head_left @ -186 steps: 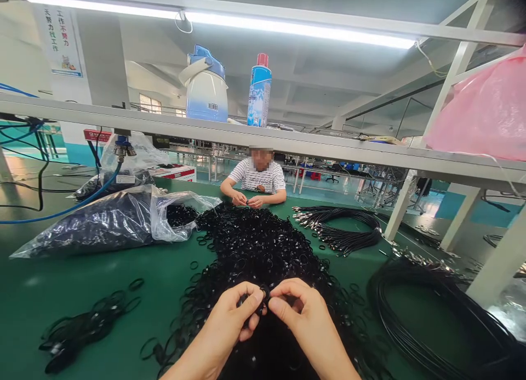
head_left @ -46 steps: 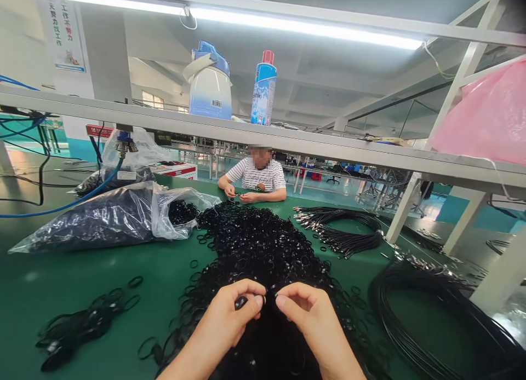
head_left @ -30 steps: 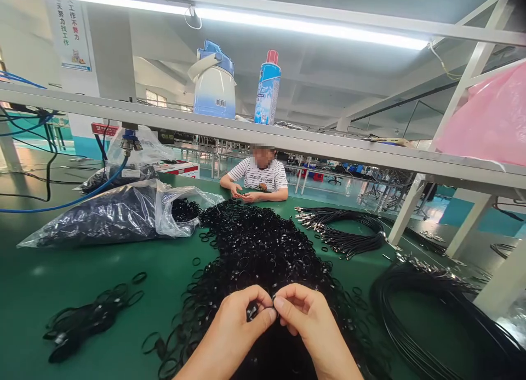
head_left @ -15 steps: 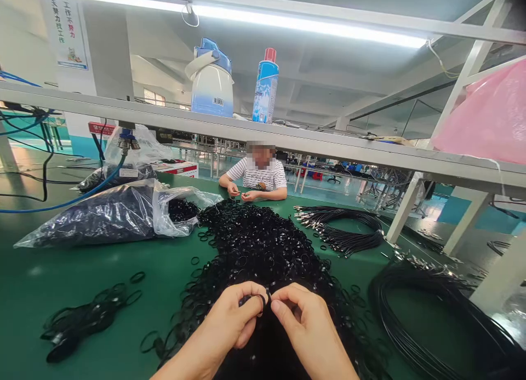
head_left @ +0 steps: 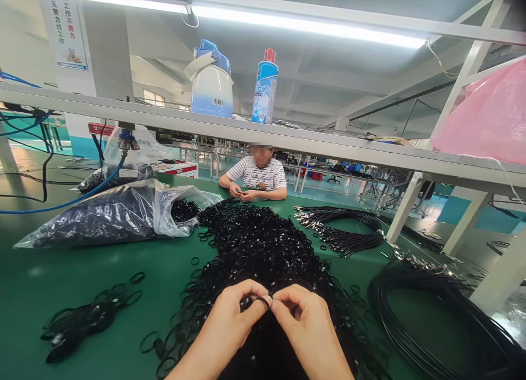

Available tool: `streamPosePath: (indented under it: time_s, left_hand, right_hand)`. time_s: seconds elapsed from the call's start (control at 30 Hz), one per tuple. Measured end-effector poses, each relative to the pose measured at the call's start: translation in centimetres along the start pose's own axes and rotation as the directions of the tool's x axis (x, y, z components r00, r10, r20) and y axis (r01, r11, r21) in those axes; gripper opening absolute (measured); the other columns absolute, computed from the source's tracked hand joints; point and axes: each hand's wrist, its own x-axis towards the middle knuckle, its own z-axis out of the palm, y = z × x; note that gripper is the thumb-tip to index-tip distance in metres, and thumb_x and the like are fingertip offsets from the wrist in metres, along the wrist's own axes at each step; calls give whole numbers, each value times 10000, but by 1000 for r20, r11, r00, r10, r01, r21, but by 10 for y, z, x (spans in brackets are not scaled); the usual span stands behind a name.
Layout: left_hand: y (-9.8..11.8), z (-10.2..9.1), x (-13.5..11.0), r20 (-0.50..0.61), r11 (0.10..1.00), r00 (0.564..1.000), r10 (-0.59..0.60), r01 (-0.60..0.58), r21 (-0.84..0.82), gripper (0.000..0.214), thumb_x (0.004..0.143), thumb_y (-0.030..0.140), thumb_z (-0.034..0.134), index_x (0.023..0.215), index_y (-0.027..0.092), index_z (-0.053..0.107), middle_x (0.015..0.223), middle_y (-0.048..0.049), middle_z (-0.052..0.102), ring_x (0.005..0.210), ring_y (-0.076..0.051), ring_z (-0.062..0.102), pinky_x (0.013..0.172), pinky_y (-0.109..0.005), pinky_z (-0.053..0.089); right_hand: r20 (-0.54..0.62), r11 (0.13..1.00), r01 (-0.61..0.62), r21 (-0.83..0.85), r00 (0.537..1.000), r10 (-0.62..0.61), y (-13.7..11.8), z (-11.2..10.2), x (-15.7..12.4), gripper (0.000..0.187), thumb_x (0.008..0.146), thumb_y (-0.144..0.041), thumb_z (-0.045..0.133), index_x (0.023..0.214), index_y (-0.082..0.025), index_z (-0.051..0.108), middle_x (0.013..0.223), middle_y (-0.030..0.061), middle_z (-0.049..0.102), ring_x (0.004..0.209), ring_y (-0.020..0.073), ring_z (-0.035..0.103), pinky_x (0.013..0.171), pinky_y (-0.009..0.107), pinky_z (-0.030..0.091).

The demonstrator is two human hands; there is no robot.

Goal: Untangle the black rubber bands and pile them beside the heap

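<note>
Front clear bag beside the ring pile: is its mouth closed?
No, the clear bag gapes at its mouth, with black rings visible inside the opening.

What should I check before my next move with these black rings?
1. Left hand has a thin black ring: ok, it curves across the thumb.
2. Right hand grips that ring too: cannot tell, the contact is too small.
3. Broad heap of small black rings lies under both hands: ok.
4. Loose black ring cluster on the left sits apart from the heap: ok.
5. Clear plastic bag of black pieces closed: not ok, its mouth gapes.
6. Co-worker's hands away from yours: ok, at the heap's far end.
</note>
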Motion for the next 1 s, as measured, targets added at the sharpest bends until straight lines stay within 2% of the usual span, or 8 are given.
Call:
streamPosePath:
  time_s: [0.2,0.47,0.67,0.87,1.0]
  left_hand:
    - [4,-1,-2,-19,999,1000,-20,21,24,190,831,348,435,788,195,540,401,116,292,372,-76,266,374,-181,203]
    - [7,-7,-3,43,988,994,-101,105,-114,168,853,295,385,787,199,507,358,127,277,394,-72,180,431,-194,191]
    - [0,-6,-1,82,974,987,-135,148,-174,178,859,350,402,776,210,475,352,128,283,401,-72,172,433,-196,196]
    - [-5,-5,3,47,975,993,-112,119,-189,256,824,447,481,730,210,458,361,136,257,383,-56,143,405,-190,132]
    - [-6,-6,3,35,986,995,-94,98,-137,295,820,473,488,714,198,477,365,128,282,366,-50,176,397,-178,147]
  right_hand:
    - [13,999,4,-51,1000,-3,-2,-3,0,177,845,-223,497,716,-219,618,709,-27,591,644,145,526,605,239,368]
    - [-38,997,-58,-57,998,56,12,-19,8,182,871,-300,448,747,-231,562,732,-31,599,666,157,527,620,246,381]
    - [-171,977,-93,-191,984,60,22,-28,14,209,890,-336,394,768,-240,534,731,-26,582,664,170,526,625,272,374]
    - [-171,926,-114,-360,984,54,27,-28,12,95,793,-266,570,704,-266,605,710,-54,622,643,152,565,584,263,346]
    - [-213,933,-77,-352,977,0,16,-32,10,74,815,-278,547,807,-269,621,711,-41,623,619,147,553,586,265,364]
